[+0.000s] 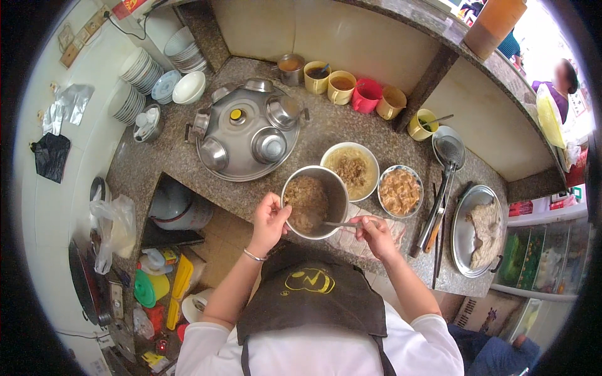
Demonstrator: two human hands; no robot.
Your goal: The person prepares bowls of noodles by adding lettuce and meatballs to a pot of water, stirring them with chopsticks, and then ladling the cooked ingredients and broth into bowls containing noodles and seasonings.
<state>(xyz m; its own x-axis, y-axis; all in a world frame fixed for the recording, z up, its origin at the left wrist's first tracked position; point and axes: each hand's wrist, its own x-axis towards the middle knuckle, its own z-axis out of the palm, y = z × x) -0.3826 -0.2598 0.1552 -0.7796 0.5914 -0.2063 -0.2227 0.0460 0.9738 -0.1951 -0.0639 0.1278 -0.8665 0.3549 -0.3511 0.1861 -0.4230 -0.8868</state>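
My left hand (271, 221) grips the rim of a deep metal pot (339, 197), tilted towards me over the counter's front edge. Brown minced food (305, 199) fills its bottom. In my right hand (375, 234) is the handle of a metal spoon (339, 224), whose head is down in the pot and hidden by the mince. Just beyond the pot stands a white bowl of noodles (350, 169) in broth, topped with brown mince. To its right is a patterned bowl of sliced meat (400, 191) in sauce. A striped cloth (390, 232) lies under my right hand.
A large round metal lid (240, 155) carries several small metal bowls. Mugs of condiments (342, 87) line the back wall. On the right lie a skimmer (449, 150), tongs (432, 214), chopsticks (439, 254) and a metal tray (463, 235) with meat. Stacked plates (141, 70) stand left.
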